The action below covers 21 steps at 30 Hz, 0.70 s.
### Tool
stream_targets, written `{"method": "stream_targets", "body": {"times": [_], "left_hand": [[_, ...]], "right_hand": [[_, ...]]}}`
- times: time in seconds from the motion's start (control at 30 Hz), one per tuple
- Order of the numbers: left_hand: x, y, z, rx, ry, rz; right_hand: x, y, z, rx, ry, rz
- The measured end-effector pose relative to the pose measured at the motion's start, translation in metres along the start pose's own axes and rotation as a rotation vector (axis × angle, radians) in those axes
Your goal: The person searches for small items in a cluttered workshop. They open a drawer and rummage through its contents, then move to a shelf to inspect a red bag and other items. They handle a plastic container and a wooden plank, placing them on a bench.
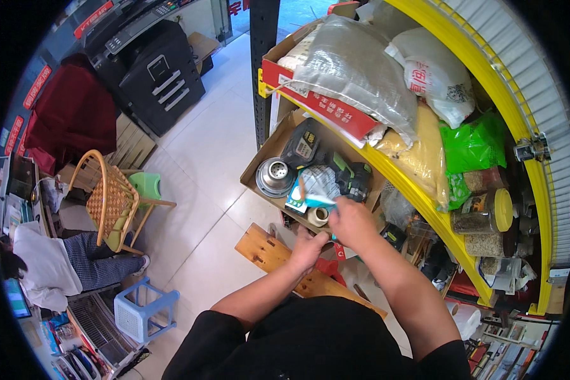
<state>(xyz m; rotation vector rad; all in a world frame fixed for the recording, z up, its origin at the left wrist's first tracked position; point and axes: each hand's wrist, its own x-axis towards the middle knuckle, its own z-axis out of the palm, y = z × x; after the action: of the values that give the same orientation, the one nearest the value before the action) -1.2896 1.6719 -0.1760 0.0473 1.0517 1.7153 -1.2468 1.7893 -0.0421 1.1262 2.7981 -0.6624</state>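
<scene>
My left hand is closed at the near edge of an open cardboard box, its thumb toward my right hand. What it holds, if anything, is too small to make out. My right hand is closed just above and right of it, over the box's near right side. A light blue and white piece shows beside its fingers. A bit of teal shows between the hands. Inside the box lie a round metal part, a black power tool battery or case, green and black power tools and a cream roll.
A wooden plank bench stands below my hands. At right a yellow-framed shelf carries sacks, a green bag and jars. Leftward are a wicker chair, a blue stool, a black copier and a seated person.
</scene>
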Motion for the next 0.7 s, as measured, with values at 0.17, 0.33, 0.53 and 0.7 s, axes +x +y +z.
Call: {"method": "stream_targets", "body": {"times": [0.17,0.33,0.53,0.7], "left_hand": [[-0.002,0.004,0.001,-0.043,-0.023,0.026],[-0.005,0.014,-0.002,-0.054,-0.035,-0.03],[-0.002,0.013,-0.011,0.002,-0.054,-0.058],[-0.002,0.014,-0.011,-0.015,-0.065,-0.062]], "right_hand": [[0.008,0.015,-0.006,0.128,0.131,0.116],[0.013,0.022,-0.008,0.146,0.18,0.138],[0.017,0.026,-0.01,0.201,0.214,0.158],[0.018,0.026,-0.013,0.227,0.225,0.189]]}}
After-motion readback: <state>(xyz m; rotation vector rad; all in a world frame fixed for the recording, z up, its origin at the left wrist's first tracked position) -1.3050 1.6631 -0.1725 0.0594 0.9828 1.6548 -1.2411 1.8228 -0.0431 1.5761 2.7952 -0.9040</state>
